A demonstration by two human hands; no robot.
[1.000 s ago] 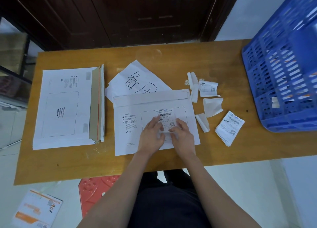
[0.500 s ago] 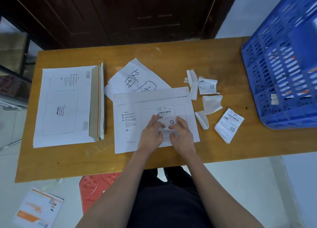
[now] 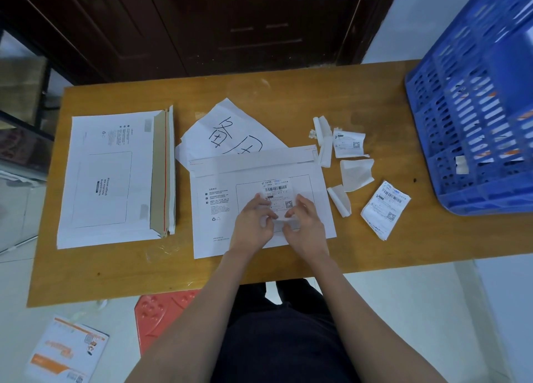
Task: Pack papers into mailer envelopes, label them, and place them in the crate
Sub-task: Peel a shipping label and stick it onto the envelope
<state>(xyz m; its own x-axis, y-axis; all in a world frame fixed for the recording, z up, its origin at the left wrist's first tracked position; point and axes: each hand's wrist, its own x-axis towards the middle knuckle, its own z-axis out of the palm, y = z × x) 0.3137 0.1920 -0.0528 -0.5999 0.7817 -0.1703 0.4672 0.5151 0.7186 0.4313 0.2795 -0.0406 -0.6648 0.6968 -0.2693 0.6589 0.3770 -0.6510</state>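
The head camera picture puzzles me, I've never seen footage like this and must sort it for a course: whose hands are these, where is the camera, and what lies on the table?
No machine here: a person wears one wide-angle camera on the head, looking down at their own bare arms. The wooden table holds a white mailer envelope in the middle, with a barcode shipping label on its front. The left hand and the right hand meet at the label's near end and pinch what seems to be its white backing strip. Further left lies a stack of white mailer envelopes. A white sheet with black handwriting lies partly under the middle envelope. To the right are torn white backing scraps and a loose printed label. A blue plastic crate stands tilted at the right edge.
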